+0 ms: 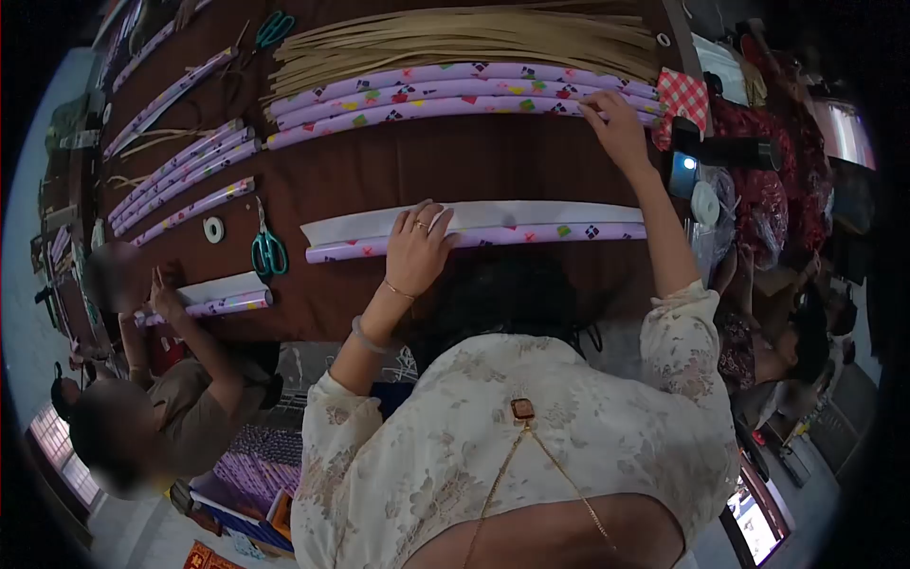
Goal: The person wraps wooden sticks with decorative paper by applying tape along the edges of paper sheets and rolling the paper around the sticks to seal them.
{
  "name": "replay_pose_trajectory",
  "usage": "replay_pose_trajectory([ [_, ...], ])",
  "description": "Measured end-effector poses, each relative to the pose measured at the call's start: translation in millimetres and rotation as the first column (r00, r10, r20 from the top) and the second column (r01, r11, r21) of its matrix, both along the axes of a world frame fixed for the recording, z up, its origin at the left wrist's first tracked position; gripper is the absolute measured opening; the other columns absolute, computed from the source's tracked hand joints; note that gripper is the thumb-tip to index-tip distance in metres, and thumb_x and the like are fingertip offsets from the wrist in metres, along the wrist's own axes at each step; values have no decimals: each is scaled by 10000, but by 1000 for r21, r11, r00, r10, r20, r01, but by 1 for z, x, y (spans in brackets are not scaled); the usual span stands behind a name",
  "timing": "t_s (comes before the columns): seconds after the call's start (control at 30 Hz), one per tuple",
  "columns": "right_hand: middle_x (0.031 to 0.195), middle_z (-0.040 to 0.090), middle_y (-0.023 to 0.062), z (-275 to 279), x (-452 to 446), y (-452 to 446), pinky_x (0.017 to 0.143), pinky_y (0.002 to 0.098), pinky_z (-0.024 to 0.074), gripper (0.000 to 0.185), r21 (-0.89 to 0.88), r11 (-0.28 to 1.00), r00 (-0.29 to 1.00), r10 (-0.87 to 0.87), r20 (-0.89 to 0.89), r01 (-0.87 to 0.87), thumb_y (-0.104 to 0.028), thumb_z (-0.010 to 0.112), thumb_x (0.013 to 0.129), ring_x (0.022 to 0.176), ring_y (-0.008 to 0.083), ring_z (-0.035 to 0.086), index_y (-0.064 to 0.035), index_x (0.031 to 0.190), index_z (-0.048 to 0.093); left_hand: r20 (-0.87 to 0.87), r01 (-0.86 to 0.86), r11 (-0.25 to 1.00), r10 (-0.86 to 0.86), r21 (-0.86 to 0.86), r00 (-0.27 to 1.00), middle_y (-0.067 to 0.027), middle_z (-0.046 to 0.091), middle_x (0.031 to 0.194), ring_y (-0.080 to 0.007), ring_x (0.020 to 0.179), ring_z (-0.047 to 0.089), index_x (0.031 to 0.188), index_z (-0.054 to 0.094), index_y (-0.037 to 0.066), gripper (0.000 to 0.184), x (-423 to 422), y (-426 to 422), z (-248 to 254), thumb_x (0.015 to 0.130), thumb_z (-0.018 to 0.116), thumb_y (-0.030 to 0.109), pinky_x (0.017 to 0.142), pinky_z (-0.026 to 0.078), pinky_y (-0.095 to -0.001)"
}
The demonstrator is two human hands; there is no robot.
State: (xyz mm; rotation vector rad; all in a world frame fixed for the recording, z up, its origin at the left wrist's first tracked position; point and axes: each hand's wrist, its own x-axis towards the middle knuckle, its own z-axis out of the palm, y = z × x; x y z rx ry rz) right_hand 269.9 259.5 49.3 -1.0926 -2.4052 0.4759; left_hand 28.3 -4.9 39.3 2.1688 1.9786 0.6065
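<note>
A partly rolled sheet of purple patterned paper (531,233), its white underside showing along the far edge, lies across the brown table in front of me. On this roll rests my left hand (418,248), fingers bent over the white part and the purple tube. My right hand (616,126) is farther out, at the right end of several finished purple rolls (427,100) lying side by side. Its thumb and forefinger are at the nearest roll; whether they pinch it is hard to tell. Behind those rolls lies a pile of thin brown strips (455,43).
Teal scissors (269,254) and a white tape ring (214,229) lie left on the brown table (379,171). A red checked cloth (682,100), a dark device (684,161) and another tape roll (704,203) are right. Co-workers sit at both sides; one handles a purple roll (232,303).
</note>
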Motion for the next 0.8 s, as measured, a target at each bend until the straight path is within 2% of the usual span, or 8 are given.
replay_pose_trajectory([
  [0.13, 894, 601, 56, -20, -28, 64, 744, 367, 418, 200, -100, 995, 1000, -4, -23, 2, -255, 562, 822, 857, 269, 549, -95, 927, 624, -37, -97, 975, 106, 200, 994, -56, 569, 986, -256, 1010, 517, 954, 580, 82, 217, -46, 76, 11, 746, 603, 141, 836, 402, -387],
  [0.2, 851, 598, 72, -38, -45, 86, 754, 353, 425, 214, 108, 991, 986, 62, 155, -79, -248, 565, 815, 848, 264, 556, -73, 924, 621, -57, -146, 955, 166, 257, 985, -48, 602, 931, -255, 949, 553, 895, 604, 96, 148, -77, 122, 0, 755, 583, 140, 778, 430, -389],
  [0.27, 884, 591, 50, -40, -62, 96, 809, 375, 398, 214, 70, 995, 986, 59, 156, -71, -273, 557, 813, 890, 250, 539, -100, 922, 621, -91, -191, 941, 224, 280, 970, -51, 620, 903, -252, 891, 574, 866, 625, 113, 123, -105, 167, -16, 761, 569, 147, 729, 444, -395],
  [0.37, 937, 572, 37, -38, -75, 106, 853, 386, 377, 233, -132, 987, 943, 124, 308, -86, -317, 609, 773, 951, 233, 519, -135, 918, 628, -166, -180, 975, 201, 134, 966, -40, 627, 882, -239, 884, 569, 849, 644, 149, 128, -134, 214, -24, 743, 595, 200, 725, 441, -389],
  [0.4, 937, 572, 37, -37, -78, 107, 853, 386, 377, 233, -131, 988, 944, 124, 306, -87, -317, 609, 773, 951, 233, 519, -135, 918, 628, -168, -180, 974, 201, 135, 965, -40, 627, 882, -239, 884, 569, 849, 644, 149, 128, -138, 222, -26, 743, 595, 200, 725, 441, -389],
  [0.47, 932, 539, 37, -34, -83, 111, 870, 386, 360, 230, -140, 984, 888, 158, 433, -107, -315, 639, 748, 981, 226, 495, -136, 893, 623, -219, -158, 986, 145, -43, 965, -32, 622, 861, -232, 892, 564, 829, 650, 160, 150, -146, 233, -31, 713, 626, 253, 736, 435, -389],
  [0.6, 918, 531, 44, -39, -81, 115, 830, 368, 358, 203, -92, 979, 893, 205, 400, -183, -285, 630, 744, 938, 235, 491, -101, 819, 590, -250, -166, 986, 158, -15, 955, -31, 615, 839, -223, 888, 561, 811, 647, 159, 168, -149, 237, -39, 680, 655, 265, 756, 422, -385],
  [0.8, 883, 532, 41, -47, -82, 116, 834, 364, 346, 131, -36, 959, 903, 275, 329, -280, -218, 563, 803, 919, 225, 495, -89, 803, 583, -159, -142, 989, 148, 48, 976, -36, 612, 821, -244, 837, 569, 776, 634, 158, 135, -153, 232, -42, 671, 657, 239, 741, 416, -391],
])
